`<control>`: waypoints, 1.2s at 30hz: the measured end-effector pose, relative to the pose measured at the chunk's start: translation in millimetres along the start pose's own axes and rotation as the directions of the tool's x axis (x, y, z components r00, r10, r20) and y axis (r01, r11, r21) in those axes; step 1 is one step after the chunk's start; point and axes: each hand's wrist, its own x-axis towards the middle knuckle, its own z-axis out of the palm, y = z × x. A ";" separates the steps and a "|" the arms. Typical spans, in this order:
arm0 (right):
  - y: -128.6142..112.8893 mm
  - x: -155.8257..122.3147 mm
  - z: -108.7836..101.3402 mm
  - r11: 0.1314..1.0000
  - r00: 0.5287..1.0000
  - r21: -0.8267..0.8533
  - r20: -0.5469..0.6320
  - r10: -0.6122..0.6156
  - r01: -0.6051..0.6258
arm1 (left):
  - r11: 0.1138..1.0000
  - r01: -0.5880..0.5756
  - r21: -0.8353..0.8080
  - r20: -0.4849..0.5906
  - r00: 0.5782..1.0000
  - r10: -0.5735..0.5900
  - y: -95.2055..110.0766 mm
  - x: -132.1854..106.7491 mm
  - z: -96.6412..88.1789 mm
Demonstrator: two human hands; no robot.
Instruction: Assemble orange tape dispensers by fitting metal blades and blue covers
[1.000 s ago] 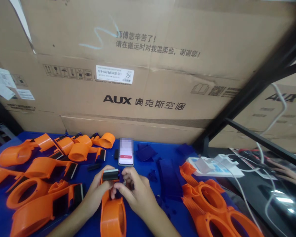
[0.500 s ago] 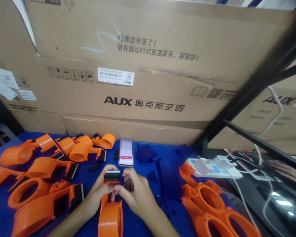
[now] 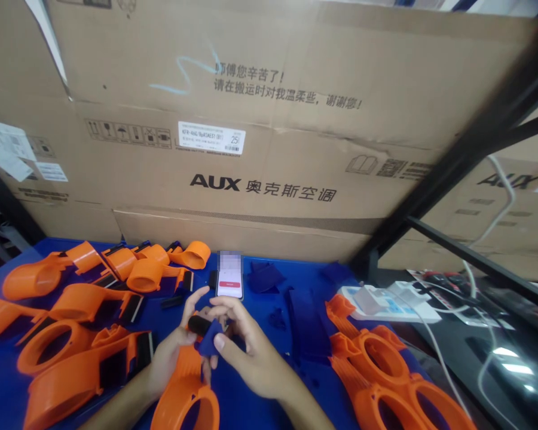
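Note:
Low in the middle, my left hand (image 3: pixel 170 352) is closed on an orange tape dispenser (image 3: pixel 183 371), its ring toward me and its head away. A dark cylindrical part (image 3: pixel 199 325) shows at the head. My right hand (image 3: pixel 253 352) pinches a small dark blue flap (image 3: pixel 211 338) between thumb and fingers, against the dispenser's head. Fingers hide where flap and head meet. Just beyond my hands lies a phone (image 3: pixel 230 285) with a lit screen, and a small black piece (image 3: pixel 173 301) rests to its left.
Several orange tape dispensers (image 3: pixel 67 382) with black blade ends crowd the left. More orange frames (image 3: pixel 381 358) lie at right, near a white power strip (image 3: pixel 407 307). Blue flaps (image 3: pixel 265 278) lie on the blue table beyond. A large carton (image 3: pixel 269 149) and black rack post (image 3: pixel 443 149) bound the back.
The dispenser has turned in my left hand: its toothed blade edge no longer faces up, and its ring has swung left. The blue flap now shows in my right fingers.

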 end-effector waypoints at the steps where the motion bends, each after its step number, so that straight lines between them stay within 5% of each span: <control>1: -0.5 0.0 -0.7 1.000 0.999 0.024 0.042 0.015 -0.016 | 1.000 0.011 0.010 -0.008 1.000 -0.011 0.9 -0.6 -0.3; 5: 2.2 -0.1 -0.5 0.987 0.995 0.153 0.097 0.036 -0.051 | 0.999 0.050 0.012 -0.016 0.999 -0.050 4.7 -1.7 1.4; 12: 10.6 3.4 -0.2 0.969 0.990 0.247 -0.131 0.055 -0.021 | 0.995 0.067 0.079 0.101 0.992 -0.075 9.1 -0.8 11.2; 18: 12.2 5.5 -0.6 0.979 0.988 0.200 -0.139 0.060 -0.032 | 0.964 -0.005 0.267 0.008 1.000 0.003 6.7 0.6 15.5; 24: 14.3 5.4 6.0 0.988 0.985 0.156 -0.168 0.041 -0.014 | 0.969 -0.077 0.233 -0.023 0.996 0.085 0.7 0.9 12.0; 28: 13.9 5.6 -3.9 0.996 0.973 -0.086 -0.232 0.010 -0.030 | 0.991 -0.022 0.130 -0.085 0.996 0.033 -7.2 6.4 1.1; 30: 16.4 5.2 -16.6 0.927 0.929 -0.366 -0.364 -0.065 -0.078 | 0.998 0.012 0.058 -0.132 0.991 -0.005 -9.3 9.0 -2.5; 32: 22.7 4.8 -31.3 0.733 0.862 -0.644 -0.480 -0.164 -0.219 | 0.999 0.035 -0.015 -0.186 0.982 -0.037 -8.9 9.9 -2.5; 36: 42.3 5.6 -52.2 0.341 0.838 -0.818 -0.529 -0.132 -0.463 | 0.988 0.071 -0.137 -0.236 0.966 -0.102 -3.1 6.5 5.9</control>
